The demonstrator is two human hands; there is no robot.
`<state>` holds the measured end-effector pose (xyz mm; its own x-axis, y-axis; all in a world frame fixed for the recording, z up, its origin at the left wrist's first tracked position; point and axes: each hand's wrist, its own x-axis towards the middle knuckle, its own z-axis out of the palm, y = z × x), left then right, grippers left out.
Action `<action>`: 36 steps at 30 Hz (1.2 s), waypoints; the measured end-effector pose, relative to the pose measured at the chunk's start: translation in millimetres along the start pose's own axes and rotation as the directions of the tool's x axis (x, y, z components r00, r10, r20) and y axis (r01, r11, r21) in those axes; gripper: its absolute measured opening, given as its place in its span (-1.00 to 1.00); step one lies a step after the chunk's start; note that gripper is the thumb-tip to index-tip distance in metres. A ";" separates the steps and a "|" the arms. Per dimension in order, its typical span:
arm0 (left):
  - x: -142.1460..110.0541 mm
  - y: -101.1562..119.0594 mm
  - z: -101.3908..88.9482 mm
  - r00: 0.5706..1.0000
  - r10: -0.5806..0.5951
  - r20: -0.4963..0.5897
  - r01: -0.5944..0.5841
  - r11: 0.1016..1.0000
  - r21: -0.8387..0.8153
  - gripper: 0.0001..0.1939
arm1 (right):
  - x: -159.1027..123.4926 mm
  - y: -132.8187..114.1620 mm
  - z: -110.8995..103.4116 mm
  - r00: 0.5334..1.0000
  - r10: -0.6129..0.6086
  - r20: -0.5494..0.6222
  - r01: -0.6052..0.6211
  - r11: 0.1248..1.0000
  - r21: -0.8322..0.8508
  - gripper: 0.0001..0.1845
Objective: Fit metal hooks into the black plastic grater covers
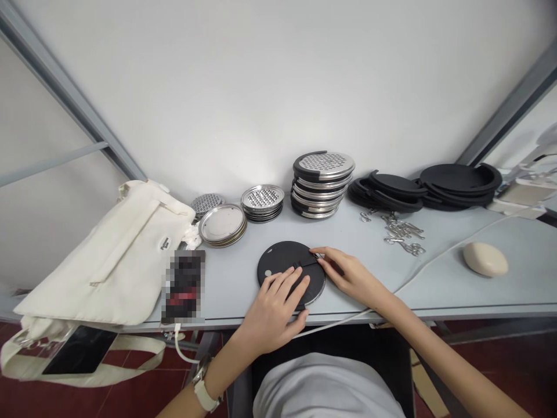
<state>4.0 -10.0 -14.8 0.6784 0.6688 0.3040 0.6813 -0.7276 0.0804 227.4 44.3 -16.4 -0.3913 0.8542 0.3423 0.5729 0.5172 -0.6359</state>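
A round black disc [278,255] lies flat on the grey table, with a thin strip of metal rim showing at its lower right. My left hand [278,307] rests over its near side, fingers stretched across the top and thumb by the near edge. At the disc's right edge my right hand [343,270] pinches a small metal hook [319,256] between thumb and forefinger; part of it is hidden by the fingers. Similar metal hooks [402,229] lie in a loose pile behind and to the right of that hand.
Behind the disc stand stacked graters with black rims [322,186], metal grater discs [262,200] and plain metal lids [223,223]. Black rings and discs [459,180] are piled at right. A white bag [104,255], a phone [185,284], a white cable [418,274] and a cream rounded object [485,259] lie around.
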 end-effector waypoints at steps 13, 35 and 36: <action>0.6 0.1 -0.3 1.000 0.008 -0.014 -0.008 1.000 0.012 -0.46 | -0.9 2.9 1.0 0.999 0.040 0.016 -0.041 0.999 0.016 -0.75; -0.1 -0.3 0.4 1.000 0.011 -0.026 -0.011 1.000 0.024 -0.45 | -0.5 6.4 3.4 1.000 -0.008 -0.021 0.009 0.999 0.031 -0.72; -0.1 -0.2 0.3 1.000 0.011 -0.024 -0.011 1.000 0.022 -0.45 | -0.5 5.8 3.1 1.000 -0.011 -0.018 0.011 0.999 0.031 -0.71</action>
<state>3.9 -9.9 -15.1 0.6792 0.6567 0.3279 0.6800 -0.7311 0.0558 228.8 46.7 -22.4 -0.3845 0.8495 0.3612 0.5462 0.5248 -0.6529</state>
